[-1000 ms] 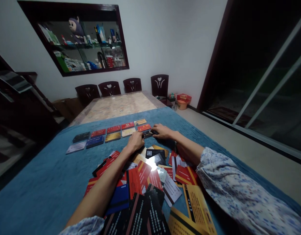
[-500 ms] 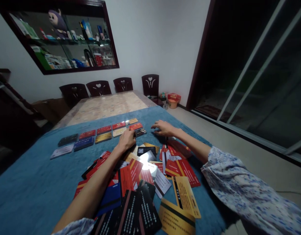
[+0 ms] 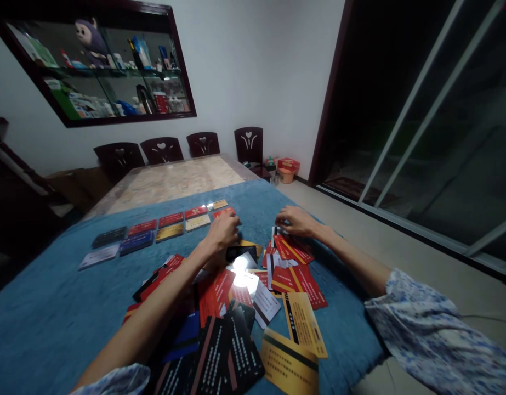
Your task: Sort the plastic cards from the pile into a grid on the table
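My left hand (image 3: 223,232) is at the right end of the card rows, its curled fingers touching or just over the red card (image 3: 222,212). Whatever lies under its fingers is hidden. My right hand (image 3: 299,221) hovers at the far right of the loose card pile, fingers bent with the tips apart. Below its fingertips lie a white card with a dark stripe (image 3: 274,236) and red cards (image 3: 293,249). Nearer me, the pile holds black cards (image 3: 243,351), gold cards (image 3: 290,365), a blue card (image 3: 182,337) and a white card (image 3: 266,303).
Two rows of stacked cards run leftward across the blue cloth (image 3: 43,291), among them a dark blue stack (image 3: 136,242) and a gold stack (image 3: 169,232). Behind the bare marble tabletop (image 3: 182,178) stand several dark chairs (image 3: 248,145). The sliding glass door (image 3: 425,126) is on the right.
My right hand has moved right and down toward the red cards in the pile. My left hand has shifted slightly right, covering where a black card showed. The view has shifted a little.
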A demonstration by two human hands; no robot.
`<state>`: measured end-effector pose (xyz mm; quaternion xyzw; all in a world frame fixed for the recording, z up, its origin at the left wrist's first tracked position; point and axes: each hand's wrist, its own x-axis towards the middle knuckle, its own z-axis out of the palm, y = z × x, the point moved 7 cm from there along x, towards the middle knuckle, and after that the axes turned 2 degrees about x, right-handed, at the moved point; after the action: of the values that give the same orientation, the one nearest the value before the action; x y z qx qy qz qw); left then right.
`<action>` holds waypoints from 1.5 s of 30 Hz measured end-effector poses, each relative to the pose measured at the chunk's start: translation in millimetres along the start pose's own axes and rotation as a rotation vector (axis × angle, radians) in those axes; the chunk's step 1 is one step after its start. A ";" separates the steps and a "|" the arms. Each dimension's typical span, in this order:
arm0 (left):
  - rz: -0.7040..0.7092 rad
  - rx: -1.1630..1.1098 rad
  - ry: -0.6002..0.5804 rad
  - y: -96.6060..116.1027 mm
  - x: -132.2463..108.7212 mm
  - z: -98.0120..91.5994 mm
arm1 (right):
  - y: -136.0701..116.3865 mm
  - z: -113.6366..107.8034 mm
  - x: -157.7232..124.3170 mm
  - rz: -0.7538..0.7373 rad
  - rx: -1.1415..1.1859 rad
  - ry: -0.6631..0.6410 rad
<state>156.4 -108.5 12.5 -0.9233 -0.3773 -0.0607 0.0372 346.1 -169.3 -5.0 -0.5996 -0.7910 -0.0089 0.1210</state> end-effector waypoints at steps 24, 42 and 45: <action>0.632 -0.067 -0.128 133.2 -12.6 28.6 | 18.7 16.1 -41.4 0.094 0.100 0.132; 0.371 -0.019 -0.087 107.0 -0.7 31.8 | -2.1 10.1 -51.5 -0.022 0.278 0.000; 0.344 -0.057 -0.093 105.6 0.4 31.5 | -1.5 10.9 -52.3 -0.011 0.269 -0.014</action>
<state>233.4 -179.9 -21.1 -0.9768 -0.2131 -0.0213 0.0035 355.9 -217.4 -26.0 -0.5735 -0.7893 0.1010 0.1946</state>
